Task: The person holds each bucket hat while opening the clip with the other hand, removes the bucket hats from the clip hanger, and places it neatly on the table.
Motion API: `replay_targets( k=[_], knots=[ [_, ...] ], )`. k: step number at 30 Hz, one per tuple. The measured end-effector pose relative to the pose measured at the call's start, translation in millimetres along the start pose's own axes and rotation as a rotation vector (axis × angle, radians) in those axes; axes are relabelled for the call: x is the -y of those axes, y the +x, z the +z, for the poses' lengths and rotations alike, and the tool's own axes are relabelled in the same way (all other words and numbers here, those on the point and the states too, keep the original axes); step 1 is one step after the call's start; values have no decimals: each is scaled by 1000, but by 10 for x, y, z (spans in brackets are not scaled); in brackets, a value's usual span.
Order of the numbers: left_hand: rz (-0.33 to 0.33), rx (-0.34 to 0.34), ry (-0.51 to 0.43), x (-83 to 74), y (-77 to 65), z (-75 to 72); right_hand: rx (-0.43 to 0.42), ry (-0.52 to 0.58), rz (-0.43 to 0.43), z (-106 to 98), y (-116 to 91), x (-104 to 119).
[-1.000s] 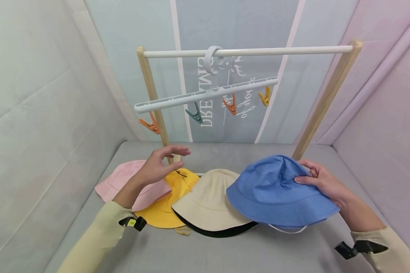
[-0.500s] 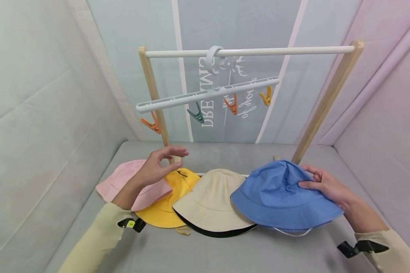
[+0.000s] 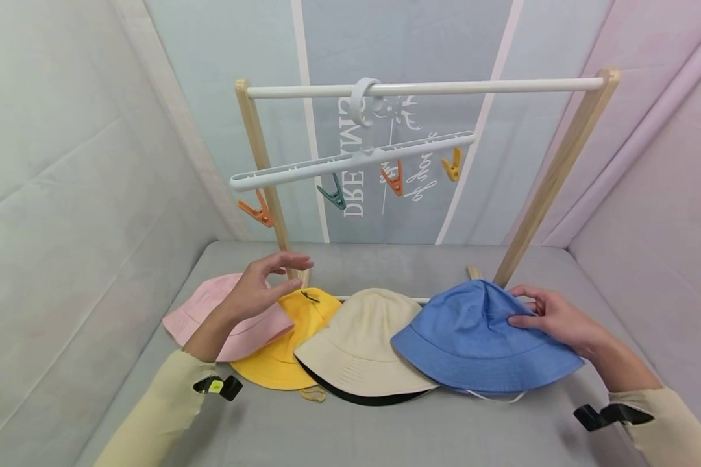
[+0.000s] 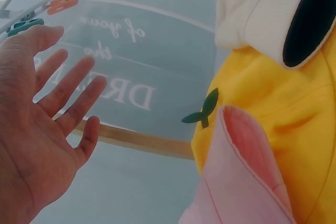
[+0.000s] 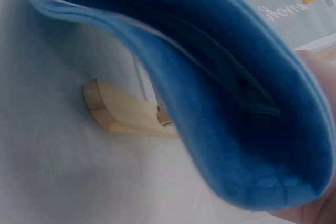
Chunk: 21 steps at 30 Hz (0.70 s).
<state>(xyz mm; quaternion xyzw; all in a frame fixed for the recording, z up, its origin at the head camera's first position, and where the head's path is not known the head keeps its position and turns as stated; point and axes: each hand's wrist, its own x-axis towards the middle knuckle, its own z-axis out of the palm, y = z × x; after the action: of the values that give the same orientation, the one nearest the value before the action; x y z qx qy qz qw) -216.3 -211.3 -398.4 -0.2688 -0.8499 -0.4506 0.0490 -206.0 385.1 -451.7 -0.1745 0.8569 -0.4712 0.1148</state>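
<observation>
My right hand (image 3: 561,321) pinches the right side of the crown of a blue bucket hat (image 3: 473,340), thumb in front. In the right wrist view the hat's hollow underside and a thin white cord show. The hat's left brim overlaps a cream bucket hat (image 3: 365,337) with a dark underside. Over a pink bucket hat (image 3: 198,308) and a yellow bucket hat (image 3: 280,360), my left hand (image 3: 263,285) hovers with nothing in it. The left wrist view shows its fingers spread apart, and a green leaf shape (image 4: 205,111) on the yellow hat.
Behind the hats stands a rack with wooden legs (image 3: 552,175) and a white top bar (image 3: 473,86). From the bar hangs a pale hanger (image 3: 321,170) carrying orange, green and yellow clips (image 3: 452,165). Fabric walls surround the grey padded surface (image 3: 385,431).
The right hand has lowered the blue hat a little, uncovering a wooden foot of the rack behind it. My left hand has drifted slightly left. The other hats have stayed put.
</observation>
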Motion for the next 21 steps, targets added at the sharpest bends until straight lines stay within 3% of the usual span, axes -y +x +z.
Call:
replay_targets(
  k=[8,21],
  knots=[
    [-1,-1,24,41,-68,-17,20,-21,59,55,75,-79],
    [-38,-23,66,91,-223,-105,22,-167,133,80,144,-78]
  ],
)
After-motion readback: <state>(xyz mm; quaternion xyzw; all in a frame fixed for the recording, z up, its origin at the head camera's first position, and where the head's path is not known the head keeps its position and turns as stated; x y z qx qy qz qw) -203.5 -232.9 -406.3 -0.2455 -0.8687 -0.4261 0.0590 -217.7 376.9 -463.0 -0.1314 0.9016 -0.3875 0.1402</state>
